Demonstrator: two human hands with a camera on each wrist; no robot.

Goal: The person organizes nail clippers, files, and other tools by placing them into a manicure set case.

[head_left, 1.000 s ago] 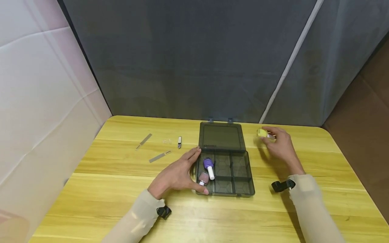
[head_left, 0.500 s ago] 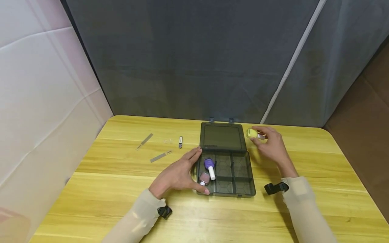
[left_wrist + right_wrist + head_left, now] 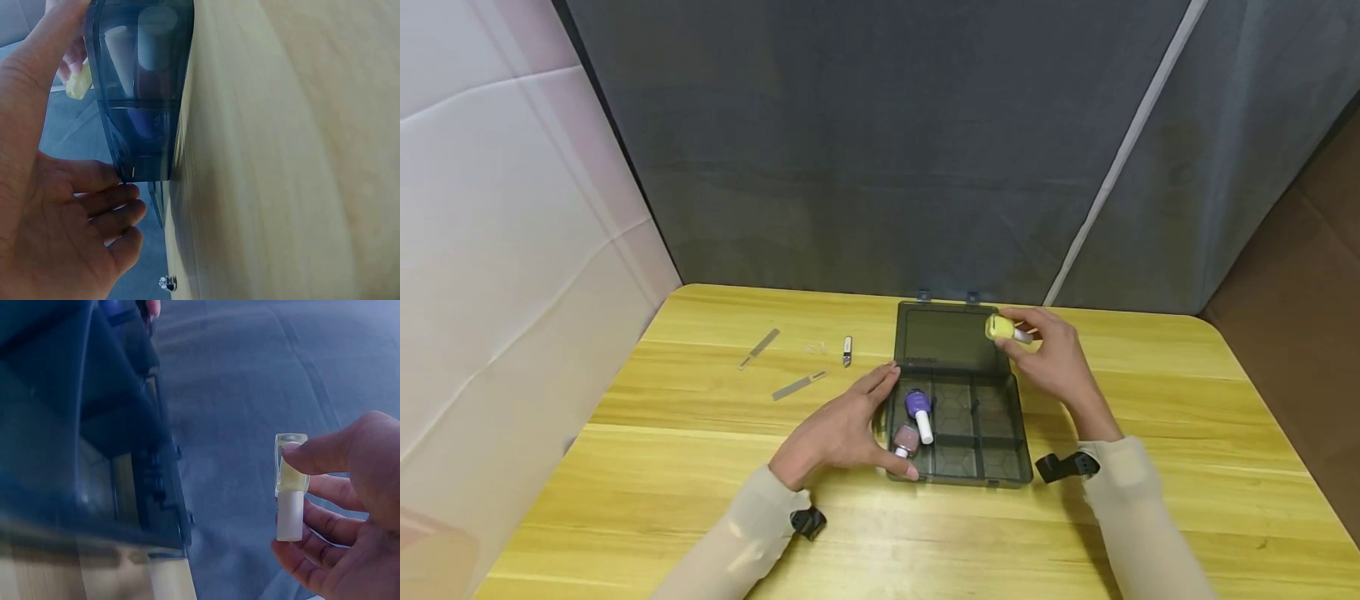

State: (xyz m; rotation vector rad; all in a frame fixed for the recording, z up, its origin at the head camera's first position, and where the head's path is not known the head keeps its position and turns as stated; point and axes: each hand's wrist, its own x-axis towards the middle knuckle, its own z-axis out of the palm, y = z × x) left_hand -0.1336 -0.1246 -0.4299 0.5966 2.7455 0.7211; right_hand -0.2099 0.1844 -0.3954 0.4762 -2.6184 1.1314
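Above the box lid, far right corner: yellow nail polish bottle (image 3: 1000,327), held off the table, lying sideways with its white cap toward the palm.
Right hand (image 3: 1051,358): thumb and fingers pinch the yellow bottle; in the right wrist view the thumb presses on the glass body (image 3: 290,467) and the cap rests against the fingers.
Left hand (image 3: 842,429): fingers straight and relaxed, laid against the left wall of the box, thumb at its near left corner; it grips nothing.
Organizer box (image 3: 1000,472): dark translucent plastic, open, lid lying flat behind it on the table; inside split into compartments.
Left compartments: purple nail polish bottle (image 3: 917,405) with white cap, and a pink nail polish bottle (image 3: 905,437) just nearer the person, the two touching or nearly so.
Table (image 3: 700,467): yellow wood grain.
Left of the box, well apart: nail clipper (image 3: 847,350); two metal nail files (image 3: 798,386), (image 3: 759,347).
Wrists: black camera mounts on beige sleeves (image 3: 1120,492).
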